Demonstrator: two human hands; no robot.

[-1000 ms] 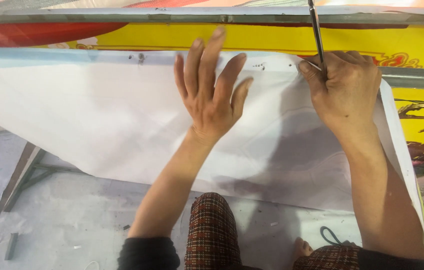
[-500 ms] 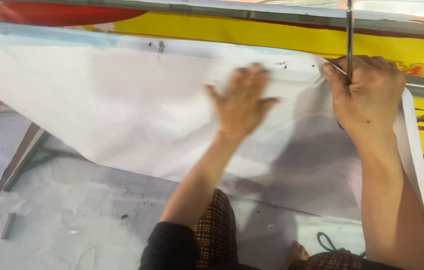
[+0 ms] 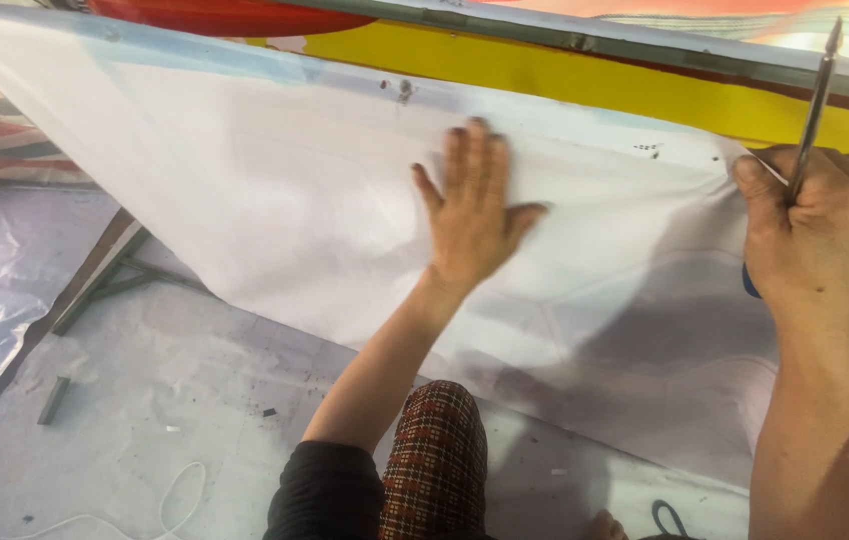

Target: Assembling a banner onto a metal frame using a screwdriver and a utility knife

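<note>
A large white sheet [image 3: 274,210] hangs from a long frame edge and slopes down toward me. My left hand [image 3: 471,208] lies flat on it, fingers together and pointing up, thumb out to the right. My right hand [image 3: 824,235] is closed around a thin metal tool [image 3: 814,100] whose pointed tip sticks up past the frame. This hand also pinches the sheet's upper edge, where a fold shows. A blue bit of the tool's handle [image 3: 748,283] peeks out under the fist.
A grey metal rail [image 3: 584,42] runs above a yellow banner strip [image 3: 584,82]. A small fastener [image 3: 404,90] sits on the sheet's top edge. Below are a plastic-covered floor [image 3: 144,400], a metal stand leg [image 3: 94,290], a white cord [image 3: 179,495] and my checked trouser knee [image 3: 436,460].
My left hand has slid left and flattened on the sheet. The view has shifted so the right hand and tool sit further right.
</note>
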